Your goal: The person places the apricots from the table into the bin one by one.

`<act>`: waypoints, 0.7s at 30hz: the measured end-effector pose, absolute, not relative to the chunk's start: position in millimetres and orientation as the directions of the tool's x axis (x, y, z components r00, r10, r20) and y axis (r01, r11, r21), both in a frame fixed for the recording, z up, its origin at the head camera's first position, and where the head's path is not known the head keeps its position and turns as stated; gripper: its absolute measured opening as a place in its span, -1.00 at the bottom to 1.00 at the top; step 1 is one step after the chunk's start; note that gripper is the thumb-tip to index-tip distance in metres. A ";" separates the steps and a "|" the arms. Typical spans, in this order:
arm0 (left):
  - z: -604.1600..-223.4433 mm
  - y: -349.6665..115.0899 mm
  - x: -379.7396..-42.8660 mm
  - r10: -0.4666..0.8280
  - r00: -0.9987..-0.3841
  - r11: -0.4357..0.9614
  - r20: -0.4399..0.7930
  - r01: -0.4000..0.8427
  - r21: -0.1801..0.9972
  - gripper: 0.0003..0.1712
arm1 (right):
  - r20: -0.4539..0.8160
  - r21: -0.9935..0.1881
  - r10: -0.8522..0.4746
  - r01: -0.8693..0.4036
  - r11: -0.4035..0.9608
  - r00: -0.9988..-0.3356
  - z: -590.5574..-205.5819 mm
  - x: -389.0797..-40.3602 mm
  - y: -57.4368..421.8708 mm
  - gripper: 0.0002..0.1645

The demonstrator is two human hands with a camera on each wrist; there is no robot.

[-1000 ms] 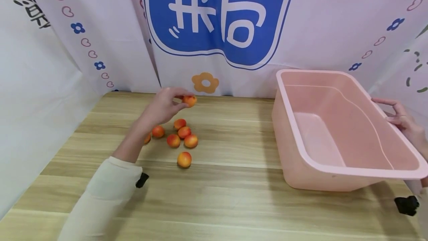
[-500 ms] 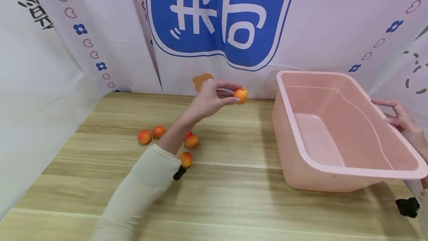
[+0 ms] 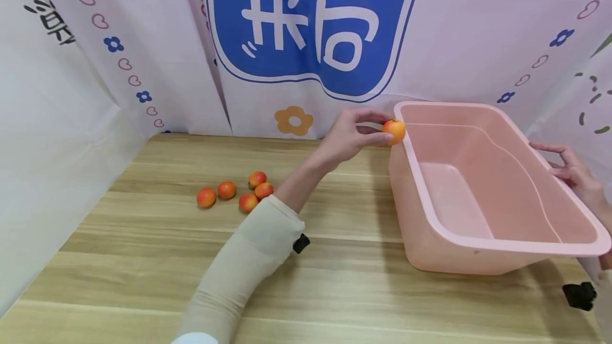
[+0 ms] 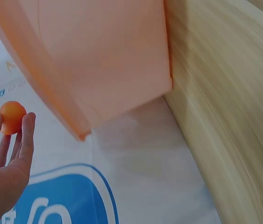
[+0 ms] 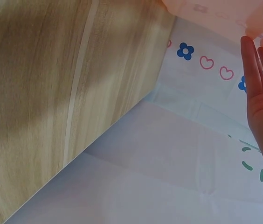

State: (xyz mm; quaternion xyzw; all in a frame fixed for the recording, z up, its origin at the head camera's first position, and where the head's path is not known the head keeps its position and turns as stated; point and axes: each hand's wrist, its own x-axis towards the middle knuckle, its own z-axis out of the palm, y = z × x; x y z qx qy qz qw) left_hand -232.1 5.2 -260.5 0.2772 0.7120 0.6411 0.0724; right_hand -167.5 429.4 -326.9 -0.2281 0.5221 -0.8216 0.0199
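Note:
Between the thumb and fingertips of my left hand (image 3: 351,134) is an orange-red apricot (image 3: 394,130), held at the left rim of a pink plastic basin (image 3: 459,256). In the left wrist view the apricot (image 4: 13,116) sits in the fingertips, a little apart from the basin's rim in that view. My right hand (image 3: 580,177) touches the basin's right rim from outside. The right wrist view shows its fingers (image 5: 255,70) straight against the basin wall. Several more apricots (image 3: 227,190) lie on the left part of the table; my left forearm covers part of that area.
The wooden table (image 3: 344,291) carries the basin on its right side. A printed cloth (image 3: 334,105) with a blue sign hangs along the back edge, and white cloth (image 3: 62,147) closes the left side. Black wrist pieces (image 3: 301,243) show at both sleeves.
My left hand has carried the apricot to the right, from above the loose apricots to the basin's left rim. The right hand and the basin have stayed in place.

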 end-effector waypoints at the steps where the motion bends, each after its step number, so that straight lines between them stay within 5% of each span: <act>1: -259.7 9.3 -232.0 0.495 -0.835 0.022 0.240 0.288 0.957 -0.57 | 0.353 -0.872 -0.263 -0.214 -0.441 -0.898 -326.9 -167.0 428.6 -0.07; 14: -248.7 87.0 -234.1 0.569 -0.805 -0.108 0.165 0.126 0.986 -0.49 | 0.356 -0.910 -0.205 -0.288 -0.298 -0.912 -326.2 -165.5 424.0 -0.15; 21: -247.0 136.1 -230.3 0.526 -0.850 0.046 -0.036 -0.014 0.999 -0.55 | 0.335 -0.930 -0.197 -0.290 -0.226 -0.921 -326.9 -162.3 422.3 -0.21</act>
